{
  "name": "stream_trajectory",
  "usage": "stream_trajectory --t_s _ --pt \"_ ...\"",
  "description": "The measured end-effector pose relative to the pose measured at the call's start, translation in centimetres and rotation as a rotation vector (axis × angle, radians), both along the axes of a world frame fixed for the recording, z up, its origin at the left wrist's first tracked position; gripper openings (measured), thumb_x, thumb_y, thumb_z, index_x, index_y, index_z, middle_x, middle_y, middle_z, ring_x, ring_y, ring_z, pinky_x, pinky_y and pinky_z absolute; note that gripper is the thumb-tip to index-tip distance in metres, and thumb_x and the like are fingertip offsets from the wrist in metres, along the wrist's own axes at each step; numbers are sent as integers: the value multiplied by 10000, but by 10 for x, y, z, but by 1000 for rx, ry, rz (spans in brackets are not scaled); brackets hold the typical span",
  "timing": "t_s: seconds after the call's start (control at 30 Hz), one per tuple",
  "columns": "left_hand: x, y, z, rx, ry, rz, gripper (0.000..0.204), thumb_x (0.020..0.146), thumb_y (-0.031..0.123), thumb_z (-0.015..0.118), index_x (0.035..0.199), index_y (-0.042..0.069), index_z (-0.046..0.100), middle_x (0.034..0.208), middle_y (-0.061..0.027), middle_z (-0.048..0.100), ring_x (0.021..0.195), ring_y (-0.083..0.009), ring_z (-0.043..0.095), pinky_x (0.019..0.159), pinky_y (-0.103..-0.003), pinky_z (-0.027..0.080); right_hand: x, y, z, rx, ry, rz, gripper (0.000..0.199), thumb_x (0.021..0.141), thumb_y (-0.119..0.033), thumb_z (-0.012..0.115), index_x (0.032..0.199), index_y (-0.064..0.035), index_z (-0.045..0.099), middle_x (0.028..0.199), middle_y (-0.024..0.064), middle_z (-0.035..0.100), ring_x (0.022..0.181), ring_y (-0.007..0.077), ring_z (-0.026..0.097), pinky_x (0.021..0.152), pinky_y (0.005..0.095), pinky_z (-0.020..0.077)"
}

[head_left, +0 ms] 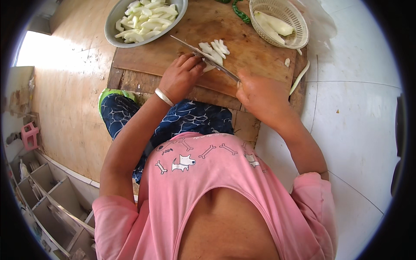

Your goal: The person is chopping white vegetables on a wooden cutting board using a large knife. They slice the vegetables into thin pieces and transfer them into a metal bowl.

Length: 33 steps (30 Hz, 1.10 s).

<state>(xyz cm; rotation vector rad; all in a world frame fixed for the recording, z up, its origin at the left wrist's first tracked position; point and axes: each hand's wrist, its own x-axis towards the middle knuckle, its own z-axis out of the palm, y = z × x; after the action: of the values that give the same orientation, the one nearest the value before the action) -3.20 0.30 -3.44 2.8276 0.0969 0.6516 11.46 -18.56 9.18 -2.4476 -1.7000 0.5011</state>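
Observation:
My right hand is closed around the handle of a kitchen knife, whose blade slants up and left across a wooden cutting board. Against the near side of the blade, my left hand has its fingers curled down on a pale vegetable piece, mostly hidden by the fingers and knife. Just beyond the blade lie several cut white strips. A metal bowl at the far left is heaped with pale green-white vegetable pieces. Peeled vegetable chunks sit in a cream plastic basket at the far right.
Green peppers lie at the board's far edge, left of the basket. A peel strip rests along the right edge, near a small white scrap. A clear plastic bag is beside the basket. At left stand a pink stool and divided shelving.

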Motion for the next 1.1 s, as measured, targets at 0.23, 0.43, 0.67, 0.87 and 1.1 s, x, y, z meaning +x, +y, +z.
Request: stream_trajectory --t_s 0.23,0.43,0.67,0.87,1.1 --pt "0 -1 -1 13 -27 -5 275 836 125 638 1098 47 668 1205 -105 617 1185 -312 548 981 -410 475 4 9 -34 52 38 -40 163 888 -180 558 951 -30 545 717 176 668 693 391 662 619 508 503" --pt "0 -3 -4 -9 -53 0 267 824 114 676 1083 47 678 1182 -117 618 1164 -331 559 982 -424 481 0 4 -26 56 44 -90 140 889 -169 545 953 -45 550 719 175 666 710 387 663 627 510 503" --pt "0 1 -7 -22 -62 -13 284 846 121 631 1118 53 674 1213 -114 607 1189 -317 543 994 -410 475 1 5 -10 16 37 -24 166 892 -172 540 985 -35 551 718 183 669 702 393 665 623 515 506" --pt "0 2 -10 8 -91 -4 302 827 113 645 1122 61 681 1209 -116 607 1170 -327 553 985 -421 481 5 13 -34 63 38 -44 168 886 -176 548 974 -33 556 718 187 670 695 397 664 617 513 506" --pt "-3 -7 -4 -22 -108 75 301 766 78 693 1067 89 699 1150 -113 621 1125 -350 554 937 -433 500 4 4 -30 101 92 -104 145 893 -184 551 949 -51 548 701 171 656 694 400 651 627 522 494"
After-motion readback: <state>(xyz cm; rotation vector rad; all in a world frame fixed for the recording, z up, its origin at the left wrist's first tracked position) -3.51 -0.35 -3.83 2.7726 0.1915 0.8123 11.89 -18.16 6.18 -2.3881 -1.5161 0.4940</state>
